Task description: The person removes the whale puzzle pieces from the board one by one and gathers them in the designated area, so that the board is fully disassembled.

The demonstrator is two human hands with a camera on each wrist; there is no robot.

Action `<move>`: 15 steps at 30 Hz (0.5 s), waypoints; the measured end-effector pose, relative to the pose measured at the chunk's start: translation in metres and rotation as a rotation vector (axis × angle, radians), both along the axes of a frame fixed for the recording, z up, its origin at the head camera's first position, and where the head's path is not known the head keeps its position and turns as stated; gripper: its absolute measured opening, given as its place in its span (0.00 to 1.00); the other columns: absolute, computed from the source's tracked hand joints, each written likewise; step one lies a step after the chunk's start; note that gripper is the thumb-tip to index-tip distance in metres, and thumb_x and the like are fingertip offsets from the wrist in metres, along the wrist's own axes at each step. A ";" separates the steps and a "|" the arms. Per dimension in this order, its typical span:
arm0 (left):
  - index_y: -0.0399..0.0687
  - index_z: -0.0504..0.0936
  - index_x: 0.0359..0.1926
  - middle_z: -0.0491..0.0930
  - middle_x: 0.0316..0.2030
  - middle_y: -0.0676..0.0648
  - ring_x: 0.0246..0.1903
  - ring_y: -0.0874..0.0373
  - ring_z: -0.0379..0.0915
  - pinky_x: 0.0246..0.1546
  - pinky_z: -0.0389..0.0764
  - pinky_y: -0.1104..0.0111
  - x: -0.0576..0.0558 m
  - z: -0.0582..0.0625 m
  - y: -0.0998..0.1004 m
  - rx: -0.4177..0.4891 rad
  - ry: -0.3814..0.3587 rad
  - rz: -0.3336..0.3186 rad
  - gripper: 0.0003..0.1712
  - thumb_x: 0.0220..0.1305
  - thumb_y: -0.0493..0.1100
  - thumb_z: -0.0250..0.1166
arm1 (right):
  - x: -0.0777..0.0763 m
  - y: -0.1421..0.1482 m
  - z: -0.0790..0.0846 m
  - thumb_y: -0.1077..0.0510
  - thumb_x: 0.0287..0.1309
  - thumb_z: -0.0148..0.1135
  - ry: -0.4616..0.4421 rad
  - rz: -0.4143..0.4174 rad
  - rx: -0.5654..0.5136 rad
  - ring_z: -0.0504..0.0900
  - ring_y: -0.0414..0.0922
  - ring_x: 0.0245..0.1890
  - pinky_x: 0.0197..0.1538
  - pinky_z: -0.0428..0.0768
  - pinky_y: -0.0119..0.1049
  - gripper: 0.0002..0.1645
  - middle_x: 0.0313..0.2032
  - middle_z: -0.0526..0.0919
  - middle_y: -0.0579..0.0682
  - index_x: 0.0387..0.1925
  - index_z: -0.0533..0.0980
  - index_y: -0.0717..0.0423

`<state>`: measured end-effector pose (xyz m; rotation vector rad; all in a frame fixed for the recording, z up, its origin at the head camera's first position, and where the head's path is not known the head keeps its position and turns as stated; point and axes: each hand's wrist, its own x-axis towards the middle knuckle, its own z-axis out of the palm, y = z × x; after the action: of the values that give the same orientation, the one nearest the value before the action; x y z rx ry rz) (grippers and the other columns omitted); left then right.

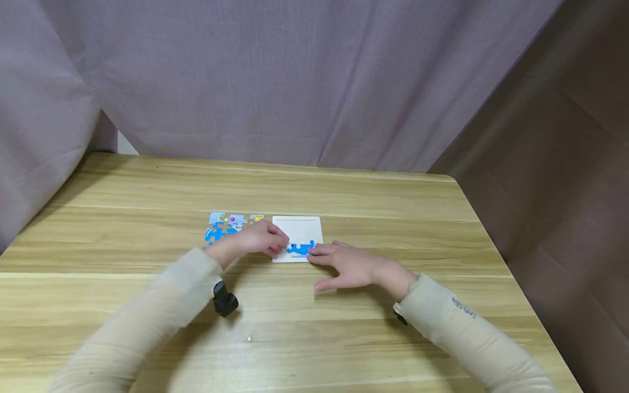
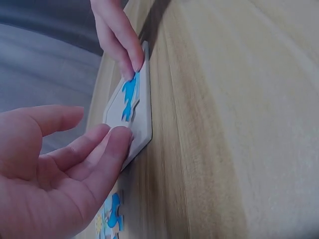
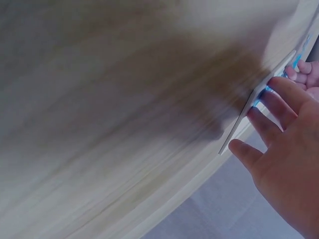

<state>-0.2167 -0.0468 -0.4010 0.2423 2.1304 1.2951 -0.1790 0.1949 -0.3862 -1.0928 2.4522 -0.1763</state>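
Observation:
A white square puzzle tray (image 1: 297,229) lies on the table, with joined blue jigsaw pieces (image 1: 301,249) along its near side. At the tray's left edge my left hand (image 1: 257,238) has its thumb and fingertips together, pinching a small pale puzzle piece (image 2: 130,127) mostly hidden by them. My right hand (image 1: 354,266) rests its spread, fairly straight fingers on the tray's near right corner and the right end of the blue pieces. From the right wrist view, its fingertips (image 3: 256,117) touch the tray's edge.
Left of the tray lie several loose puzzle pieces (image 1: 215,233), light blue and blue, partly covered by my left hand and wrist. They rest on a wooden table (image 1: 373,327). Grey curtains (image 1: 245,82) hang behind its far edge. A small white speck (image 1: 249,339) lies nearer me.

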 end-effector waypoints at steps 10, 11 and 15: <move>0.29 0.79 0.48 0.82 0.41 0.38 0.34 0.60 0.77 0.40 0.83 0.68 0.001 0.001 0.005 -0.033 0.014 -0.002 0.17 0.65 0.39 0.56 | 0.015 0.007 -0.010 0.24 0.52 0.49 0.028 -0.007 0.058 0.41 0.45 0.74 0.73 0.45 0.51 0.57 0.74 0.42 0.47 0.73 0.45 0.50; 0.29 0.79 0.48 0.82 0.41 0.38 0.35 0.59 0.77 0.41 0.83 0.67 0.002 0.001 0.005 -0.037 0.014 -0.002 0.17 0.65 0.40 0.56 | 0.016 0.008 -0.011 0.24 0.52 0.49 0.033 -0.008 0.049 0.41 0.45 0.74 0.73 0.45 0.51 0.58 0.74 0.41 0.48 0.73 0.44 0.51; 0.30 0.79 0.48 0.82 0.41 0.38 0.35 0.59 0.77 0.41 0.83 0.67 0.002 0.001 0.006 -0.049 0.019 0.001 0.17 0.65 0.40 0.56 | 0.019 0.012 -0.015 0.24 0.52 0.49 0.047 -0.018 0.041 0.43 0.44 0.74 0.73 0.45 0.51 0.59 0.74 0.41 0.49 0.73 0.43 0.52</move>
<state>-0.2150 -0.0410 -0.3997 0.2341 2.1760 1.2439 -0.1602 0.2067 -0.4012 -1.0690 2.4962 -0.1061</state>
